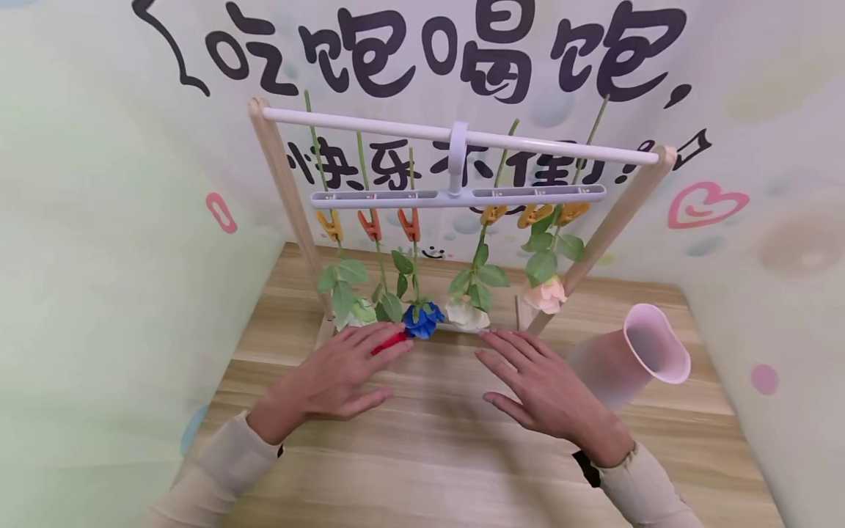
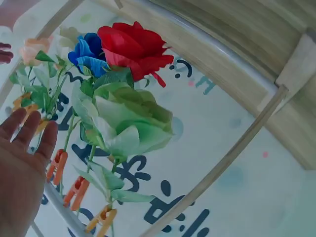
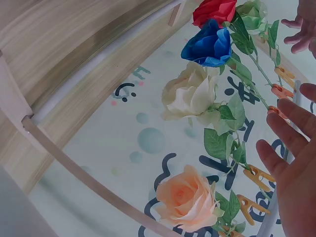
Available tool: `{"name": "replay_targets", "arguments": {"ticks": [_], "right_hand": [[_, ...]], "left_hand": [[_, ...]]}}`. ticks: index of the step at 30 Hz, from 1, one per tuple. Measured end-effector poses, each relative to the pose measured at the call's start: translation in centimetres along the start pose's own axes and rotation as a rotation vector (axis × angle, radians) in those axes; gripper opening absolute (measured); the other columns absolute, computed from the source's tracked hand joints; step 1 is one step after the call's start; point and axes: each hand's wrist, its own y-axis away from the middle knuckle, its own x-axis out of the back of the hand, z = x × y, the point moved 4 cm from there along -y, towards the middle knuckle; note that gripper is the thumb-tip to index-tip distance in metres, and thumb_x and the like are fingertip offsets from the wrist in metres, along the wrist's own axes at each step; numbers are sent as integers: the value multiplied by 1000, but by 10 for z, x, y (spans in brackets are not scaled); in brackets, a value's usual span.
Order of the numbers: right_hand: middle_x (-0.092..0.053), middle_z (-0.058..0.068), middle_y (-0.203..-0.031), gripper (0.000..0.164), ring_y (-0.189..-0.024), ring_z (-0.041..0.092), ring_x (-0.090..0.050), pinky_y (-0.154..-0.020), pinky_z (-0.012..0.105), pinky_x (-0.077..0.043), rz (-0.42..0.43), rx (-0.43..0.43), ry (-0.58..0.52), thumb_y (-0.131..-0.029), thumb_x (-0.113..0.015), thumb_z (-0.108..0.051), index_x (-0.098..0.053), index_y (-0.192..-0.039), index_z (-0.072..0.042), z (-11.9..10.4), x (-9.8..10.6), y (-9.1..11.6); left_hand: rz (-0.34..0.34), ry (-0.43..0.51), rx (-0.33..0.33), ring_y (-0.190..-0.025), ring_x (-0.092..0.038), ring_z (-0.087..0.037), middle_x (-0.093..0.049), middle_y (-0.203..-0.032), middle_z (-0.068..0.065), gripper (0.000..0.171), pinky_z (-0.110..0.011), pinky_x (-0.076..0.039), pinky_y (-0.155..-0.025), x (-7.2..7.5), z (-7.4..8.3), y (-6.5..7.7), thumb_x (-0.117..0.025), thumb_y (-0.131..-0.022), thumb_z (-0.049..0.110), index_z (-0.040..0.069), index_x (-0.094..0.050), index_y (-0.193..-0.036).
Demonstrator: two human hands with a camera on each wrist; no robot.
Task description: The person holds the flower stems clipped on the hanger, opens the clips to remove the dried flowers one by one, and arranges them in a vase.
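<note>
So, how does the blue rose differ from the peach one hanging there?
The blue rose is deep blue, while the peach rose is pale.
The blue rose hangs from an orange-red clip; the peach rose hangs from a yellow one.
In the head view, the blue rose hangs near the middle, the peach rose far right.
Both hang bloom-down on green, leafy stems below the hanger.
</note>
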Motion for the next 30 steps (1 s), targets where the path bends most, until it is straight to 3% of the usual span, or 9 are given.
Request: {"name": "replay_targets", "arguments": {"ticks": [4, 7, 11, 14, 16, 20, 25, 30], "right_hand": [[-48, 13, -148, 57, -137, 31, -44, -110, 48, -35, 58, -11, -41, -103, -41, -50, -52, -140, -8, -1, -2, -9], [-49, 13, -147, 58, -133, 32, -47, -106, 50, -39, 101, -30, -71, -104, -40, -50, -52, -140, -6, -1, -2, -16], [-50, 14, -145, 60, -130, 33, -50, -103, 50, -41, 138, -75, -102, -104, -38, -51, -52, -139, -4, 1, -1, -24], [-51, 15, -144, 62, -127, 34, -51, -102, 51, -42, 165, -107, -113, -104, -37, -51, -53, -139, -2, 3, 0, -28], [-52, 15, -143, 63, -126, 34, -53, -102, 51, -42, 184, -122, -119, -104, -36, -52, -53, -139, -2, 4, 1, -30], [-54, 15, -141, 62, -124, 34, -54, -103, 50, -42, 218, -143, -142, -103, -40, -51, -52, -140, -2, 4, 1, -38], [-55, 14, -141, 60, -125, 33, -54, -104, 50, -43, 240, -158, -173, -97, -59, -41, -49, -144, -5, 2, -2, -53], [-55, 14, -141, 61, -126, 32, -54, -104, 51, -43, 252, -137, -195, -101, -47, -50, -50, -143, -5, -2, -3, -72]], "left_hand": [[159, 8, 111, -128, -49, -32, -51, -141, -17, 55, -50, -46, -100, 1, -1, 8, -42, -102, 43, 5, -51, -140], [376, -3, 226, -121, -52, -36, -54, -132, -22, 53, -50, -47, -97, 3, -4, 13, -41, -103, 39, -3, -56, -130], [667, 18, 430, -118, -51, -41, -53, -127, -28, 48, -50, -42, -99, 4, -13, 13, -54, -98, 29, -11, -54, -124], [781, 79, 607, -123, -45, -40, -49, -132, -28, 49, -52, -37, -103, 0, -25, 10, -61, -93, 22, -11, -50, -127], [806, 140, 713, -127, -43, -39, -45, -136, -26, 52, -54, -36, -105, -3, -33, 7, -65, -91, 18, -9, -46, -131], [771, 260, 888, -131, -41, -36, -38, -143, -22, 62, -56, -36, -107, -12, -49, 4, -67, -91, 20, -4, -38, -140], [738, 348, 1000, -129, -47, -35, -42, -141, -21, 70, -54, -39, -107, -21, -62, 4, -68, -92, 24, -1, -33, -146], [713, 355, 1076, -123, -50, -36, -44, -138, -20, 72, -55, -42, -103, -22, -68, 10, -68, -91, 31, 1, -33, -146]]}}
